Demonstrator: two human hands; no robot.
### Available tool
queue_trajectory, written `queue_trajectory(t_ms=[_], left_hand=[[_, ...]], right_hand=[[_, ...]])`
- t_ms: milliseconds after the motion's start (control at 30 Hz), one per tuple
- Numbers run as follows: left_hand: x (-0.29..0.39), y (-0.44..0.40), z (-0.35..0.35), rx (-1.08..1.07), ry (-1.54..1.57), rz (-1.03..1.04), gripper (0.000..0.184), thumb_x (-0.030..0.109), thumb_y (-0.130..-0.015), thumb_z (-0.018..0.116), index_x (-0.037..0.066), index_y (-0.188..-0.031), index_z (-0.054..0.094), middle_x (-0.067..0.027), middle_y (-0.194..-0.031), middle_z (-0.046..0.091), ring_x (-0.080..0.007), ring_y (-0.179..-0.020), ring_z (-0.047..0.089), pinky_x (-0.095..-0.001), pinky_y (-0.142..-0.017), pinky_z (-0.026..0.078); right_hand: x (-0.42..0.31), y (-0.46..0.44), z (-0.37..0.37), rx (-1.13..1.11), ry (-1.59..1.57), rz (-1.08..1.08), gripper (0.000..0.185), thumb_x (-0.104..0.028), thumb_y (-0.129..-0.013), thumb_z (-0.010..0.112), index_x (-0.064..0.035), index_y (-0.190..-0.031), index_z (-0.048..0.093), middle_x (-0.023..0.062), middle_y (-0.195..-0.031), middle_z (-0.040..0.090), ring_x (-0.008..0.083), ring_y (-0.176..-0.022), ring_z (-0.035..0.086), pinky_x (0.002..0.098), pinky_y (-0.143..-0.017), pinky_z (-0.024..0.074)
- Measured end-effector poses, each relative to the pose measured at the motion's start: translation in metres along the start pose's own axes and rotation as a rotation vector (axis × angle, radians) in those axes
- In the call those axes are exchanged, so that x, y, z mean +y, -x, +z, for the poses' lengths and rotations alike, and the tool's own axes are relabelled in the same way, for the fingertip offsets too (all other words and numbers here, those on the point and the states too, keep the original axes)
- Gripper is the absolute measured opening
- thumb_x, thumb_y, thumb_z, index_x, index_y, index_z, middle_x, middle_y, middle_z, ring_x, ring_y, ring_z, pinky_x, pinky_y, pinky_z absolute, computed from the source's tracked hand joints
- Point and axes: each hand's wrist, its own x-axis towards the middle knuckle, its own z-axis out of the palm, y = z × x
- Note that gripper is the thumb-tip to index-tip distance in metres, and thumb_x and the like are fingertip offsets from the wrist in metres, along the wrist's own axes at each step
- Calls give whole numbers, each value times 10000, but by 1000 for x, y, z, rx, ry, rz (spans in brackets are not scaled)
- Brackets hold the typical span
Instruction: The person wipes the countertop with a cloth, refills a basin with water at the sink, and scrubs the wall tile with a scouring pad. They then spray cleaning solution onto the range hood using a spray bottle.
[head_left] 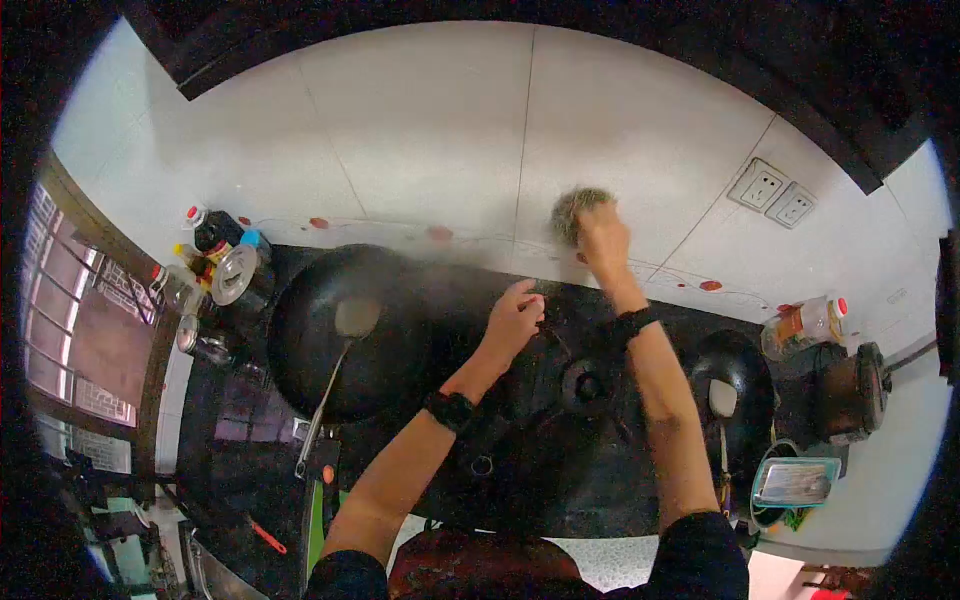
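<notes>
My right hand (604, 240) is closed on a round, grey-green scouring pad (577, 213) and holds it against the white tiled wall (430, 120), just above the decorated tile border. My left hand (516, 316) hovers over the black stovetop (520, 430), lower and to the left, with its fingers curled; whether anything is between them is too small to make out. Left of it sits a large black wok (390, 370) with a long-handled spatula (357, 317) in it. A burner (586, 386) lies between my forearms.
Bottles (212, 232) and a lidded metal pot (235, 275) stand at the back left. At the right are a smaller wok (745, 375), an oil jug (805, 325), a dark pot (855, 395) and a glass container (796, 482). Wall sockets (765, 187) sit at upper right.
</notes>
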Motion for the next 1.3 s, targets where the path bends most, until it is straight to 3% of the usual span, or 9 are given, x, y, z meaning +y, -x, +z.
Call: queue_trajectory(t_ms=[133, 300, 333, 400, 667, 833, 933, 1233, 1300], left_hand=[[1, -1, 5, -63, 89, -36, 494, 197, -856, 570, 30, -1287, 395, -117, -1100, 577, -176, -831, 602, -281, -680, 517], [-3, -1, 0, -97, 113, 74, 511, 199, -859, 572, 16, -1295, 379, -113, -1093, 580, -173, -838, 601, -283, -692, 518], [7, 12, 5, -28, 66, 56, 507, 179, -859, 569, 17, -1299, 374, -115, -1097, 579, -172, -844, 601, -283, -697, 519], [-8, 21, -1, -31, 57, 9, 503, 175, -861, 568, 20, -1299, 375, -114, -1102, 576, -174, -847, 600, -285, -700, 519], [-35, 29, -5, 17, 102, -99, 487, 201, -868, 582, 38, -1290, 401, -90, -1044, 579, -176, -842, 597, -287, -704, 506], [-35, 26, -15, 47, 82, -124, 490, 204, -867, 584, 42, -1292, 403, -87, -1024, 577, -176, -866, 587, -294, -711, 497], [-37, 25, -16, 83, 88, -81, 492, 202, -864, 588, 37, -1289, 403, -90, -1023, 577, -175, -868, 587, -296, -708, 496], [-60, 38, -17, 64, 126, -79, 477, 190, -860, 593, 33, -1273, 412, -99, -1044, 586, -189, -834, 612, -298, -701, 521], [-66, 38, -23, 79, 124, -96, 472, 189, -865, 586, 33, -1275, 410, -100, -1050, 587, -189, -833, 613, -296, -699, 520]], right_hand=[[3, -90, -53, 358, -64, -8, 234, -51, -663, 604, -92, -893, 593, 129, -824, 554, 329, -818, 543, 408, -640, 467], [53, 86, 51, -358, 94, -221, 147, -125, -729, 563, -120, -862, 627, 142, -882, 593, 321, -806, 600, 421, -613, 499], [52, 118, 37, -275, -65, -96, 167, -127, -752, 558, -130, -888, 656, 152, -906, 608, 323, -838, 611, 427, -633, 509], [107, 182, 69, -680, 152, 375, 180, -111, -785, 529, -110, -902, 667, 166, -884, 615, 332, -865, 607, 436, -684, 510], [23, 93, 45, -287, -86, 260, 135, -155, -720, 604, -43, -789, 636, 172, -761, 625, 357, -709, 597, 447, -652, 478], [-88, 57, 118, -474, -63, -7, 66, -92, -667, 596, -40, -642, 628, 186, -682, 618, 347, -665, 615, 433, -589, 492], [-58, 62, 96, -495, -62, -47, 93, -117, -696, 586, -37, -686, 632, 184, -682, 610, 357, -676, 609, 446, -606, 477], [80, 123, 27, -498, 48, 500, 189, -136, -705, 574, 3, -814, 643, 214, -810, 617, 382, -795, 583, 443, -710, 454], [58, 112, 40, -414, -92, 289, 182, -126, -699, 597, -47, -849, 663, 185, -817, 640, 355, -753, 614, 441, -680, 484]])
